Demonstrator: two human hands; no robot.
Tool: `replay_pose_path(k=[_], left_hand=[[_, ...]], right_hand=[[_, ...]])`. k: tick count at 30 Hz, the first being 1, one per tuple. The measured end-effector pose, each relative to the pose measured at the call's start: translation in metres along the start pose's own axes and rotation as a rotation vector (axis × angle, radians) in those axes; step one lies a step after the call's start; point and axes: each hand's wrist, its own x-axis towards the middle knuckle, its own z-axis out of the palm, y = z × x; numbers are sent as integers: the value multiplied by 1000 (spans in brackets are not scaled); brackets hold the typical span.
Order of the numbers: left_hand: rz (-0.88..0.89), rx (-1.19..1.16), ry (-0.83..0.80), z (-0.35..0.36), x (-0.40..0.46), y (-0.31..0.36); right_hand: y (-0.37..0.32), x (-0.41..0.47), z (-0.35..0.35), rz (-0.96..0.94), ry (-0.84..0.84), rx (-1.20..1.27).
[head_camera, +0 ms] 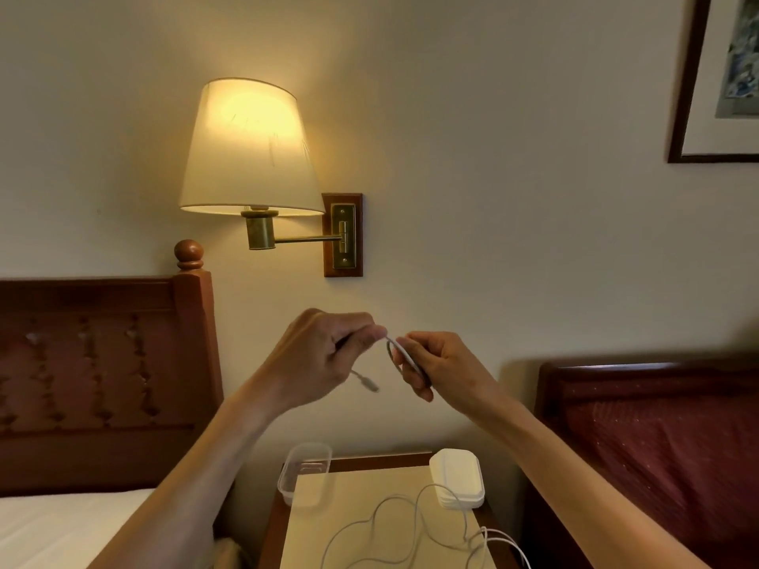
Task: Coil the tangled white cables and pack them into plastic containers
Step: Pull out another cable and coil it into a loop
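1. Coiled cable [404, 359]: small white loop held up in the air, well above the surface [369, 523]. The right hand [439, 369] grips the loop with fingers curled round it. The left hand [328, 355] pinches the free end, its connector [369, 384] dangling just below. Judged nearly wound, not yet packed.
2. Loose cable [410, 523]: white, sprawled in open curves across the surface, below both hands. Uncoiled; work remaining.
3. Clear container [306, 476]: at the far-left corner of the surface, lid off. Contents unclear through the blur.
4. White container [458, 478]: at the far-right corner of the surface, lid on; possibly already filled, cannot confirm.
5. Overall: early to middle stage.
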Motion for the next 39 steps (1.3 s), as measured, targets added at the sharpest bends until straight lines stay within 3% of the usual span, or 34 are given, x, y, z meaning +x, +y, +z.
replay_pose_path(k=[3,11,18,20,21,23,24,26,30,34,36,39], left_hand=[[-45,-15,97,5,0,-8],[-195,-102,192,34,-27,-48],[-390,80,208,43,-82,-97],[-594,202,27,47,-78,-84],[-670,243,-210,50,-74,-70],[-568,177,-629,51,-63,-31],[-448,98,-716,48,-55,-10],[-295,-73,-636,30,-38,20],[-119,-103,-194,3,-18,12],[-94,-54,-173,0,-23,-6],[-34,71,-184,-3,-26,-15],[80,479,-53,4,-28,-24]], right_hand=[[-7,-2,2,29,-72,152],[-12,-2,-20,173,-195,889],[-19,-6,-41,199,-59,847],[-19,-3,-39,191,-13,772],[-18,-1,-37,178,9,685],[-15,1,-27,126,48,401],[-13,2,-21,90,65,244],[-6,1,-11,27,62,35],[-2,-8,2,-28,-60,-104],[-9,-6,4,-43,-1,-199],[-10,-3,4,-18,48,-237],[-9,0,10,2,59,-266]])
